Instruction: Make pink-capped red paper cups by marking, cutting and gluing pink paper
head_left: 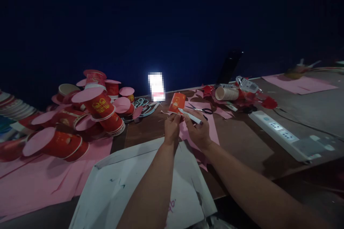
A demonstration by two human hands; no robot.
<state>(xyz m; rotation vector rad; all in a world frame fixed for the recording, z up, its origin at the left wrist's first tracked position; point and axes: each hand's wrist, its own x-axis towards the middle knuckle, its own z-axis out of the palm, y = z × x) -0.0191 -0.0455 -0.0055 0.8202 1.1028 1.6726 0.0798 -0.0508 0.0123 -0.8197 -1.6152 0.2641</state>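
Observation:
My left hand (172, 127) is closed on a red paper cup (177, 102), held upside down above the brown table (242, 139). My right hand (198, 130) grips a white pen (190, 116), whose tip touches the lower edge of the cup. Both hands hover over a pink sheet of paper (212, 125). A pair of scissors (201, 110) lies just beyond the hands.
A heap of red cups covered with pink paper discs (88, 114) fills the left. A white power strip (285, 135) lies at right. A stack of paper cups on its side (227, 93) and a plastic bottle (247, 85) lie behind. White paper (115, 186) lies near me.

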